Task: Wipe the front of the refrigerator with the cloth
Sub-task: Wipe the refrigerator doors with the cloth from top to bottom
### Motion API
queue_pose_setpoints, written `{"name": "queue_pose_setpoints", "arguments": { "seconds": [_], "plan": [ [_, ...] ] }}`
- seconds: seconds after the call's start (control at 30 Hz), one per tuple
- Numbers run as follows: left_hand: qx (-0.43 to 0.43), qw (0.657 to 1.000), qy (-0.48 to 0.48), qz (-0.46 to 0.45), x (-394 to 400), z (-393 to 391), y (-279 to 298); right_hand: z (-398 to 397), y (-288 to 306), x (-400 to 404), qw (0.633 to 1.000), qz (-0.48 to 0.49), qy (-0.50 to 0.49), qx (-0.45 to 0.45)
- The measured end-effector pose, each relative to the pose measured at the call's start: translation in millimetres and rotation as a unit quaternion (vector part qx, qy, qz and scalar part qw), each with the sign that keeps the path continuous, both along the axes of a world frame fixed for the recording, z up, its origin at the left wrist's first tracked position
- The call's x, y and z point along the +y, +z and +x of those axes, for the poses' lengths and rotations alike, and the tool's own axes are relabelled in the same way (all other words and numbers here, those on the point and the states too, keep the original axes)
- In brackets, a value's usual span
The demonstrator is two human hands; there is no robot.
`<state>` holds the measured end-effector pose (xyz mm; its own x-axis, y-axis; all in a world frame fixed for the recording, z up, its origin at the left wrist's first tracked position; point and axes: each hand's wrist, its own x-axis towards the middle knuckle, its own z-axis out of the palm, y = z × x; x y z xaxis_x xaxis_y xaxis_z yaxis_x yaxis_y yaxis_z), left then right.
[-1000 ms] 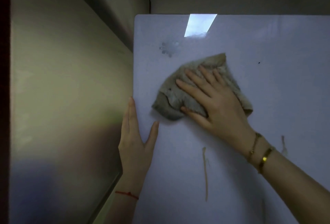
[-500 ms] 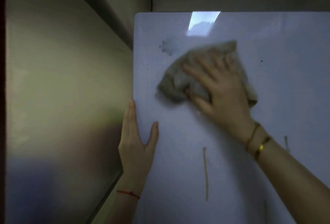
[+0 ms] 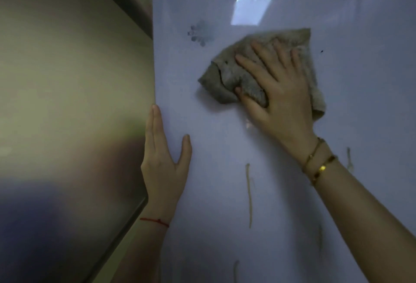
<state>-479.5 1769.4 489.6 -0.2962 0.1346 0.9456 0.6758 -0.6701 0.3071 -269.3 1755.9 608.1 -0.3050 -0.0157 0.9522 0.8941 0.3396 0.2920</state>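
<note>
The right hand [image 3: 279, 93] lies flat with fingers spread on the cloth [image 3: 227, 80], pressing it against the upper part of the fridge door [image 3: 360, 102]; the thumb tucks under a fold, so the hand pins the cloth rather than closing round it. The cloth is bunched, grey-brown, sitting just below the bright reflection [image 3: 254, 4] near the door's top edge. The left hand [image 3: 164, 158] is open, fingers together along the door's left edge and thumb on the front face, holding nothing, seemingly steadying the door. Judging from the marks, the job is well short of done: a grey smudge [image 3: 199, 33] sits up left of the cloth, a small dark speck [image 3: 322, 51] to its right, a long yellowish drip [image 3: 248, 194] runs down below the hands, and another streak [image 3: 349, 157] shows by the right wrist, with fainter ones lower. The area around the cloth looks clean; the lower door and those stains are left.
</note>
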Motion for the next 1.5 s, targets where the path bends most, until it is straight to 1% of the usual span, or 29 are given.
{"name": "queue_pose_setpoints", "arguments": {
  "seconds": [0.03, 0.07, 0.13, 0.2, 0.27, 0.33, 0.47, 0.5, 0.53, 0.57, 0.67, 0.73, 0.77, 0.8, 0.87, 0.9, 0.93, 0.97, 1.0, 1.07, 1.1, 1.17, 1.2, 1.23, 1.3, 1.33, 1.37, 1.4, 1.5],
  "plan": [
    [-0.009, 1.000, -0.012, -0.002, 0.4, -0.5, -0.3, -2.0, -1.4, 0.3, 1.000, -0.001, 0.006, 0.016],
    [-0.024, 0.999, -0.026, -0.004, 0.5, -1.3, -1.7, -3.7, -12.7, -0.4, 1.000, -0.006, 0.012, 0.012],
    [-0.054, 0.997, -0.048, -0.004, 0.9, -2.7, -7.6, -3.1, -58.6, -4.4, 0.999, -0.022, 0.015, -0.028],
    [-0.064, 0.997, -0.054, 0.000, 1.3, -3.2, -16.4, 0.0, -110.0, -11.6, 0.996, -0.044, 0.009, -0.074],
    [-0.059, 0.997, -0.054, -0.004, 1.5, -3.2, -23.3, 4.2, -137.1, -17.7, 0.993, -0.055, 0.000, -0.105],
    [-0.055, 0.998, -0.038, -0.005, 1.4, -2.5, -25.8, 7.6, -126.3, -18.2, 0.992, -0.054, -0.006, -0.110],
    [-0.046, 0.998, -0.034, -0.007, 1.1, -0.4, -31.8, 4.4, -77.7, -5.9, 1.000, -0.020, -0.005, 0.013],
    [-0.043, 0.999, -0.034, -0.007, 1.1, -0.5, -33.8, 2.1, -79.9, -4.1, 0.999, -0.017, -0.001, 0.032],
    [-0.039, 0.999, -0.030, -0.006, 1.0, -0.9, -35.7, -0.2, -90.8, -4.2, 0.999, -0.020, 0.004, 0.032],
    [-0.036, 0.999, -0.025, -0.003, 1.0, -1.7, -36.4, -2.0, -109.7, -6.3, 0.999, -0.032, 0.003, 0.013],
    [-0.031, 0.999, -0.017, 0.001, 1.2, -2.6, -36.4, 1.7, -173.7, -20.1, 0.993, -0.073, -0.017, -0.093],
    [-0.033, 0.999, -0.018, 0.003, 1.3, -2.2, -36.4, 9.3, -178.7, -22.8, 0.988, -0.076, -0.018, -0.134],
    [-0.034, 0.999, -0.016, 0.003, 1.6, -2.2, -36.5, 10.8, -168.0, -19.8, 0.989, -0.068, -0.016, -0.130],
    [-0.034, 0.999, -0.015, 0.002, 2.0, -2.3, -36.8, 10.4, -153.0, -14.8, 0.993, -0.057, -0.013, -0.103],
    [-0.029, 0.999, -0.018, 0.000, 2.6, -2.4, -36.9, 5.1, -122.7, -5.7, 1.000, -0.022, -0.007, -0.017],
    [-0.027, 0.999, -0.022, -0.001, 2.7, -2.4, -37.1, 0.7, -118.1, -3.5, 1.000, -0.015, -0.004, 0.019],
    [-0.026, 0.999, -0.024, -0.002, 2.9, -2.2, -37.3, -3.2, -123.7, -3.3, 0.999, -0.021, 0.000, 0.033],
    [-0.028, 0.999, -0.022, -0.001, 2.8, -2.4, -37.4, -5.7, -139.3, -4.9, 0.999, -0.036, 0.004, 0.023],
    [-0.031, 0.999, -0.019, 0.000, 2.6, -2.3, -37.4, -6.5, -162.5, -8.6, 0.998, -0.060, 0.002, -0.005],
    [-0.036, 0.999, -0.017, 0.000, 2.4, -1.9, -37.3, -3.4, -210.2, -19.7, 0.992, -0.090, -0.014, -0.082],
    [-0.036, 0.999, -0.017, 0.001, 2.3, -1.7, -37.3, -0.3, -223.8, -24.8, 0.989, -0.095, -0.020, -0.112],
    [-0.035, 0.999, -0.018, 0.004, 2.0, -1.3, -37.4, 6.1, -217.3, -24.2, 0.986, -0.096, -0.016, -0.138],
    [-0.034, 0.999, -0.018, 0.003, 2.0, -1.4, -37.4, 7.5, -202.2, -19.7, 0.988, -0.089, -0.011, -0.126],
    [-0.033, 0.999, -0.019, 0.001, 2.1, -1.6, -37.3, 8.2, -181.9, -13.9, 0.993, -0.075, -0.006, -0.092],
    [-0.032, 0.999, -0.019, -0.002, 2.5, -2.1, -36.9, 8.7, -142.0, -3.8, 0.999, -0.039, -0.003, 0.008],
    [-0.031, 0.999, -0.020, -0.005, 2.4, -2.0, -36.8, 7.0, -132.4, -1.9, 0.998, -0.029, 0.000, 0.051],
    [-0.032, 0.999, -0.020, -0.007, 2.3, -1.9, -36.8, 4.3, -132.8, -1.9, 0.997, -0.027, 0.005, 0.067],
    [-0.033, 0.999, -0.017, -0.008, 2.1, -1.8, -36.6, 1.4, -142.8, -3.8, 0.998, -0.034, 0.008, 0.052],
    [-0.034, 0.999, -0.016, -0.009, 2.2, -1.2, -36.9, 1.2, -195.1, -16.8, 0.994, -0.085, -0.006, -0.071]
  ]
}}
